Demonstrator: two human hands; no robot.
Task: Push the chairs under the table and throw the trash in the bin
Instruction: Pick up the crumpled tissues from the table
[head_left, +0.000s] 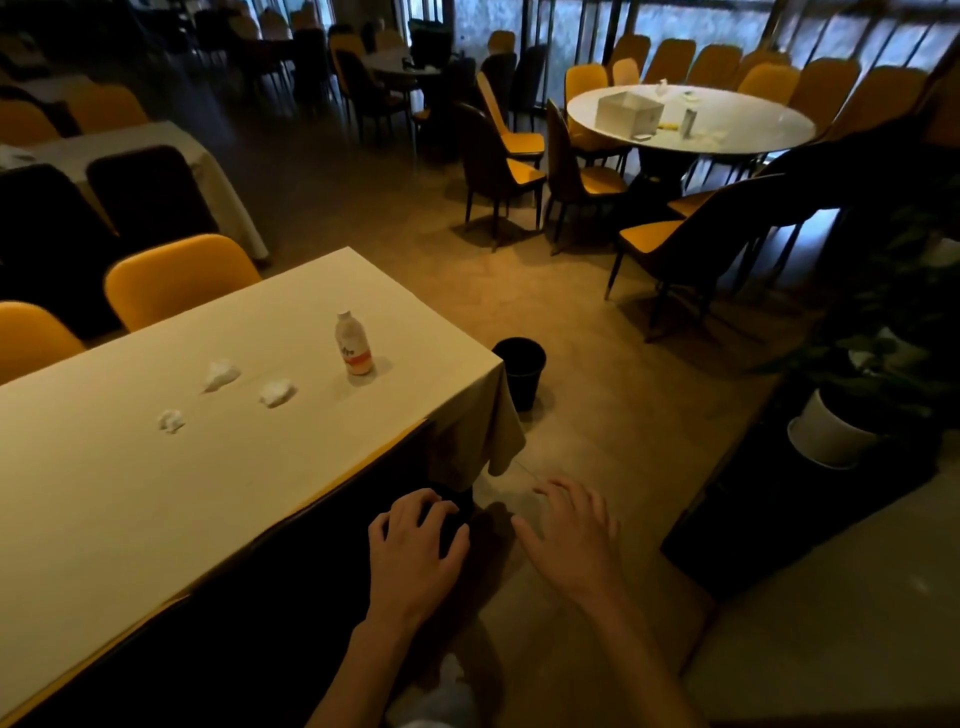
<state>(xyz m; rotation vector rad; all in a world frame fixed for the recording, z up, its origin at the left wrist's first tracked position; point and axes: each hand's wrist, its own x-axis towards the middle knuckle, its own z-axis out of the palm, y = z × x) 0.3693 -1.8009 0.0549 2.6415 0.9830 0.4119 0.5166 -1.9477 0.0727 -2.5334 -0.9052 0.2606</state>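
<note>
Down low, the left hand (415, 551) curls its fingers over the top of a dark chair (311, 597) beside the table (130, 493). The right hand (571, 540) hangs spread and empty. Three tissue balls (277, 392) and a bottle (354, 344) sit on the table. The black bin (519, 371) stands just past its corner.

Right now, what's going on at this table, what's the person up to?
A person is tidying a dining table. Their left hand rests curled on the top of a dark chair back along the near edge; the right hand hovers open beside it. The trash is untouched: a bottle and three crumpled tissues lie on the cloth, and the black bin stands by the table's corner.
</note>
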